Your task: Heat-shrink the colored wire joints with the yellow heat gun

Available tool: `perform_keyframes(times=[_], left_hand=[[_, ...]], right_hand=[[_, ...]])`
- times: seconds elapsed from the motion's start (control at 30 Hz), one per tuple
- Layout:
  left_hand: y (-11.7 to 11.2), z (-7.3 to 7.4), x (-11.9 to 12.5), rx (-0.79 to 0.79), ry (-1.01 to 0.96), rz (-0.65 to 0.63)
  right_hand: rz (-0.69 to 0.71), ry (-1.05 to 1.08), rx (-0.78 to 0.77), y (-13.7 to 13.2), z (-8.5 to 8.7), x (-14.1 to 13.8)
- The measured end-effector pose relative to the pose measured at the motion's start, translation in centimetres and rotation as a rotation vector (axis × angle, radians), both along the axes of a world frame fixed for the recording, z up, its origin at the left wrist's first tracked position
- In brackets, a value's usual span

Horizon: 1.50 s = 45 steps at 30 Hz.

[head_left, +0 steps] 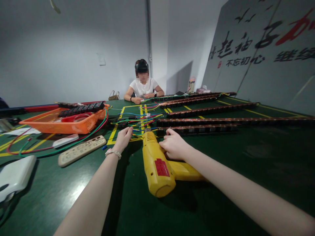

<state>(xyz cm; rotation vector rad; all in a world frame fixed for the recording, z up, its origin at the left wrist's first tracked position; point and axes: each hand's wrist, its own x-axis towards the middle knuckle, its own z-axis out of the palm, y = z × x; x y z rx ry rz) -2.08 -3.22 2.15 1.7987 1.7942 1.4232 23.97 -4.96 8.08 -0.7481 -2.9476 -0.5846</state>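
Wires [137, 131] in yellow, blue, green and red spread across the middle of our green table [226, 190], beside the near ends of several long dark bars with copper-coloured edges [233, 121]. Our left hand [124, 139], with a pale bracelet [113, 153] at the wrist, reaches to the left side of these wires. Its fingers are bent and drawn together, the tips right at the wires; we cannot tell whether they are clamped on one. Our right hand [176, 144] is curled, its fingers folded inward, just in front of the nearest bar's left end. We cannot make out whether anything is pinched in it, or whether its knuckles touch the tool beside it.

That tool, a yellow heat gun [157, 167], lies on its side between our forearms, its nozzle [147, 130] pointing away from us at the wires and its handle running right, partly beneath our right forearm.

To our left, an orange plastic basket [86, 127] holds a dark segmented strip [82, 109] and red material. In front of it we see a white oblong object [65, 141], what looks like a beige power strip [82, 150] and a small blue piece [104, 147]. A white device [16, 177] sits nearer us. Across the table, a co-worker in a white top [144, 88] sits with both forearms on the surface.
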Motion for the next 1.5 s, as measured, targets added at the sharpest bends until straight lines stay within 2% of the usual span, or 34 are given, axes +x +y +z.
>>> perform_keyframes(times=[0.23, 0.4, 0.8, 1.13, 1.5], left_hand=[[-0.1, 0.3, -0.1, 0.012, 0.061, 0.029], [0.0, 0.5, -0.1, -0.006, 0.034, 0.009], [-0.5, 1.2, 0.4, -0.027, 0.045, 0.044], [0.0, 0.4, 0.0, 0.006, 0.036, 0.024], [-0.1, 0.4, 0.2, 0.008, 0.041, 0.041]], right_hand=[[0.081, 0.043, 0.011, -0.1, -0.3, -3.1], [0.118, 0.073, 0.017, -0.4, -0.4, -4.5], [0.139, 0.111, 0.017, -0.2, -0.7, -4.2], [0.133, 0.121, 0.028, 0.0, -0.8, -4.0], [0.125, 0.102, 0.018, 0.0, -0.8, -3.9]])
